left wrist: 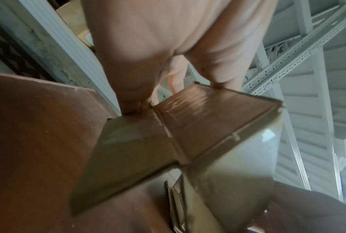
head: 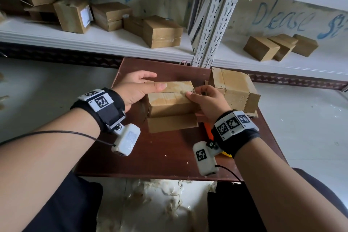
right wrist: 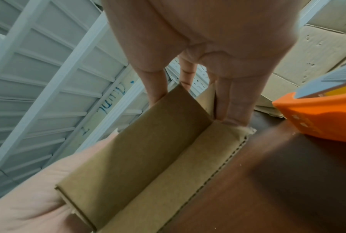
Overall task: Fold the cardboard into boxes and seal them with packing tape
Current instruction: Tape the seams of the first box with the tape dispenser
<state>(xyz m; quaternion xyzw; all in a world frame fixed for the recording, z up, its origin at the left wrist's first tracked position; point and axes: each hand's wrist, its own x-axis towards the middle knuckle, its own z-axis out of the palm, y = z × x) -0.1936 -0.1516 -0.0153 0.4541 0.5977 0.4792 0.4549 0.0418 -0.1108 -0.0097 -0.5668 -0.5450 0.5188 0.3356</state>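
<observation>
White slotted-metal shelving [head: 212, 24] stands behind a dark brown table [head: 160, 156]; closed cardboard boxes lie on the shelf boards. At the table's centre sits a small cardboard box [head: 170, 100], its near flap [head: 172, 123] hanging open toward the person. The left hand [head: 136, 88] grips the box's left end, thumb laid along the top panel, fingers reaching over the far side. The right hand [head: 206, 100] holds the right end, thumb on the top seam, fingers curled round the corner. A second, assembled box [head: 235, 88] stands just beside the right hand, toward the shelving. An orange tape dispenser [right wrist: 319, 115] lies near the right wrist, partly hidden in the head view.
</observation>
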